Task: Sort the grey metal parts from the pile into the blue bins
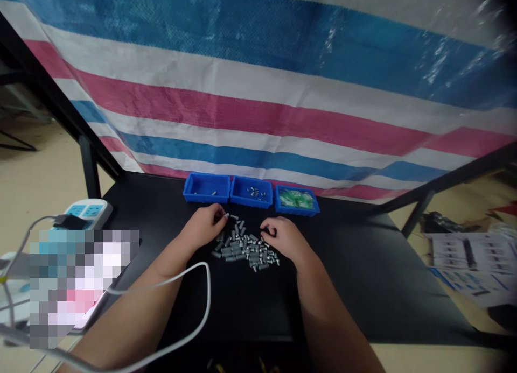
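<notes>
On the black table lies a loose pile of small grey and silvery metal parts (242,248). My left hand (208,222) is at the pile's upper left, thumb and forefinger pinched around a small metal piece (226,215). To the right of the pile is my right hand (280,234), its fingers curved with a gap between thumb and forefinger and nothing seen between them. Behind the hands stand three blue trays: the left tray (207,198) has a few small pieces, the middle tray (251,202) several small metal parts, and the right tray (298,210) green-and-clear packets (297,198).
A striped plastic sheet (258,114) hangs behind the trays. On the left are a power strip (91,210) with a black plug and a blurred-out device (86,281). A white cable (208,292) loops over my left forearm. Printed papers (464,254) lie beyond the table's right side.
</notes>
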`<move>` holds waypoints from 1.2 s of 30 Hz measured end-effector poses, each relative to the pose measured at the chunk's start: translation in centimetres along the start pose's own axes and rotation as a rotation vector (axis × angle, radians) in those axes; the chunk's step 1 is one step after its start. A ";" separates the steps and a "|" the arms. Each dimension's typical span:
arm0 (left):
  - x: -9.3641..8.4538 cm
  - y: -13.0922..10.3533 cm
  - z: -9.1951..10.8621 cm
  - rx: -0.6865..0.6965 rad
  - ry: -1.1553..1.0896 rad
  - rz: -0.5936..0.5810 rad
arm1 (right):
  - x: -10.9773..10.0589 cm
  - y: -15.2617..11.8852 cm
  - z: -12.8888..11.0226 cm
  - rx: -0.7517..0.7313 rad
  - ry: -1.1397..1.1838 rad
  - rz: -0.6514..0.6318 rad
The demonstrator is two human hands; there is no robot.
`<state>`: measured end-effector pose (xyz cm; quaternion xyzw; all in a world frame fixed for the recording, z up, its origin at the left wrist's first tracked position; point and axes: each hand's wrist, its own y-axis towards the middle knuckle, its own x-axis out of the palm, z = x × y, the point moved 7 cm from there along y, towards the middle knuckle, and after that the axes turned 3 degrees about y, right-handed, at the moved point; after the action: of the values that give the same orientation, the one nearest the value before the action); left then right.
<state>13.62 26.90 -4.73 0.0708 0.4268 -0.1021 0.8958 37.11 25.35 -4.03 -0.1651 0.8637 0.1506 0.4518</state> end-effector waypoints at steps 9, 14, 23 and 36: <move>-2.1 -0.1 -1.3 -0.079 -0.274 0.331 | -0.2 -0.7 0.3 0.092 0.049 -0.040; -3.1 -0.1 -3.2 -0.171 -0.570 0.531 | 0.5 -0.9 0.2 0.083 0.109 -0.115; -2.9 0.4 -4.7 -0.229 -1.059 0.646 | 1.1 -0.8 0.5 0.115 0.105 -0.146; -1.9 0.6 -2.0 -0.059 -0.648 0.315 | -0.1 0.2 0.8 -0.001 0.290 0.268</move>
<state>11.07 28.15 -4.51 0.0736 0.1074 0.0323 0.9910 37.68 25.88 -4.41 -0.0686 0.9338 0.1846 0.2987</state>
